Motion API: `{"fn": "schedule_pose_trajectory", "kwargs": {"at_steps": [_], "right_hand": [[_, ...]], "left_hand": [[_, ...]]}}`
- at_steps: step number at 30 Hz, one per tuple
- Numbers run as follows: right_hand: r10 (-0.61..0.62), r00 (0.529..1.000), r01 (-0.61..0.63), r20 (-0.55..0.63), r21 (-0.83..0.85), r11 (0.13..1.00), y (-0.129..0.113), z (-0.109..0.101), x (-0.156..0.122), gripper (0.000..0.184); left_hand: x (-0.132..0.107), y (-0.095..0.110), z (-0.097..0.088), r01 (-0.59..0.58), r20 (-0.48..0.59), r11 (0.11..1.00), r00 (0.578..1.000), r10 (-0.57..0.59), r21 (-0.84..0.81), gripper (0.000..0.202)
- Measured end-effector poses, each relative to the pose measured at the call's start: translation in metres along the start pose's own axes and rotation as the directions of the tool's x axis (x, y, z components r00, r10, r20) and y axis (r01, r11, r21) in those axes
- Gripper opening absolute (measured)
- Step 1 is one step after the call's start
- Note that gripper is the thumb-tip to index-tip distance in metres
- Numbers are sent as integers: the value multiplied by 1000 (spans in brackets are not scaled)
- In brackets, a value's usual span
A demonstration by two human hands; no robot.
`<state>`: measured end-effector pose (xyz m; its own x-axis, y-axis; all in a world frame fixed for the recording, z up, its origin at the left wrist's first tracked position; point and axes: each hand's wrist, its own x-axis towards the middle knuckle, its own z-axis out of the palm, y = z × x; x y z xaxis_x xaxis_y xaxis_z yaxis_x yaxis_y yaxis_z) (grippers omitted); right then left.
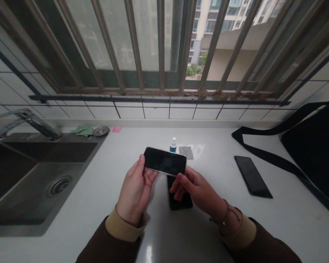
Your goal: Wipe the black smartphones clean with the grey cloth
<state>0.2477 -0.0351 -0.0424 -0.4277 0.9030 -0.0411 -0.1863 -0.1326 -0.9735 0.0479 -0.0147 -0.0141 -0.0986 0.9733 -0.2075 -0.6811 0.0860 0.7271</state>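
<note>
My left hand [135, 187] and my right hand [195, 190] hold a silver-edged phone [165, 161] between them, screen up and dark, a little above the white counter [104, 175]. The left fingers wrap its left end; the right fingers pinch its right lower corner. Under my right hand a second dark phone or glass sheet [180, 201] lies flat on the counter. Just behind the held phone stand a small bottle with a white cap [173, 144] and a grey square wipe [186, 152].
A third black phone [252, 176] lies to the right, near a black bag [315, 149] with a long strap. A steel sink [30, 182] with a tap [35, 124] fills the left. A green cloth [82, 130] and a drain cover [101, 130] sit behind it. A barred window [161, 47] is ahead.
</note>
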Motion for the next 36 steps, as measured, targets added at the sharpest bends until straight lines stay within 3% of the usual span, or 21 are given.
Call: {"fn": "schedule_pose_trajectory", "kwargs": {"at_steps": [11, 15, 18, 20, 22, 27, 32, 36], "right_hand": [[34, 996, -19, -81, 171, 985, 3, -2, 0, 37], [54, 997, -49, -49, 100, 994, 2, -3, 1, 43], [71, 986, -64, -151, 54, 997, 2, -4, 5, 63], [70, 963, -71, -262, 5, 997, 2, -6, 6, 72], [44, 942, -75, -332, -81, 994, 1, -8, 6, 69], [-68, 947, -62, -315, -384, 921, -8, -10, 1, 58], [-86, 967, -57, -238, -536, 842, -6, 1, -3, 52], [-208, 967, 48, -149, -694, 718, 0, 16, -8, 39]], "left_hand": [[-12, 7, 14, -71, 154, 996, 986, 61, 59, 35], [-9, 8, 8, -73, 112, 993, 992, 63, 90, 32], [-7, 6, 3, -4, 36, 994, 999, 0, 111, 32], [-7, 4, 2, 38, 16, 990, 999, -40, 137, 30], [-8, 3, 2, 61, 36, 982, 997, -69, 178, 31], [-7, 3, 2, 81, 68, 963, 993, -101, 259, 34], [-2, -4, -3, -39, 3, 912, 999, 41, 407, 36], [-2, -14, -7, -153, 4, 747, 980, 197, 647, 60]]}}
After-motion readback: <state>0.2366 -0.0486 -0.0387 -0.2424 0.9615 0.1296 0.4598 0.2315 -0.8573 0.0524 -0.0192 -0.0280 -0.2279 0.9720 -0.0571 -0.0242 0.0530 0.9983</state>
